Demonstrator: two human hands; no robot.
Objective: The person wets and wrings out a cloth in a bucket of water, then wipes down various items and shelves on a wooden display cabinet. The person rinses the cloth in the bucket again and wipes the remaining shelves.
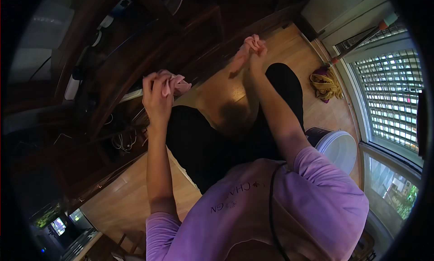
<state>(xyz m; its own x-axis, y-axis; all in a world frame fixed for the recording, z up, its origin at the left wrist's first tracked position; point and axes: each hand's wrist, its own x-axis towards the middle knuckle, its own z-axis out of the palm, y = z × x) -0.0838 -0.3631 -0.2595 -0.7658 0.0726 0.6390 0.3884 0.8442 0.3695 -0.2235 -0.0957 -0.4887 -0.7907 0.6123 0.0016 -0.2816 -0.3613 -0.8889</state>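
Note:
My left hand (155, 102) is closed around a crumpled pink cloth (179, 84), beside the front of the dark wooden cabinet (135, 62). Further right, my right hand (257, 57) grips another bunched pink cloth (239, 61), part of which hangs down over the wooden floor. The two hands are apart, above and beyond my bent knees. I cannot tell whether the two pieces of cloth are joined.
A white bucket (340, 150) stands to the right, by my right arm. Beyond it, a mop head (326, 84) rests on the floor near the latticed window (389, 93). Loose cables (124, 141) lie on the cabinet's lower shelf at left.

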